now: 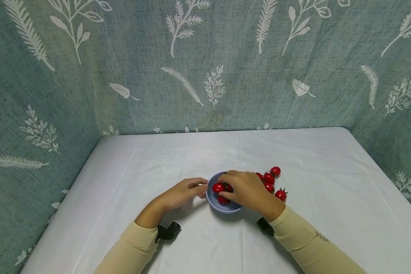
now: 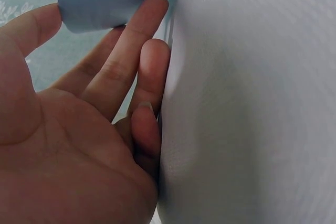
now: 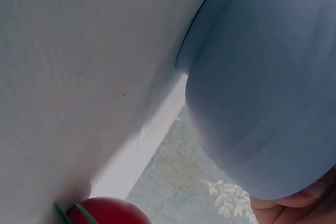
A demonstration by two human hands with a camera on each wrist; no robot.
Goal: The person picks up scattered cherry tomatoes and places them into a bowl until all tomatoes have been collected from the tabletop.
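In the head view, the blue bowl (image 1: 222, 210) sits on the white cloth (image 1: 205, 247) between the two hands, in front of the leafy teal backdrop (image 1: 140, 110); the red tomatoes (image 1: 218, 188) gathered in it show only here, at least three, partly covered by the right hand (image 1: 248, 190), which reaches over the rim from the side; its thumb and forefinger stand on either side of one tomato, though I cannot tell whether they pinch it; the loose tomatoes (image 1: 281, 195) lie in a cluster just beyond that hand, some with green stems; the left hand (image 1: 185, 194) meets the bowl's opposite side. The left wrist view gives what the head view hides, the palm and the bowl's outer wall; thumb and fingers are spread apart and nearly straight, the thumb touching the bowl near its rim, the other fingers lying by the wall and close to the cloth. The right wrist view shows the bowl's smooth outside and its raised foot on the cloth, with one loose tomato at the lower edge; only a few bent fingers appear by the rim, their tips hidden.
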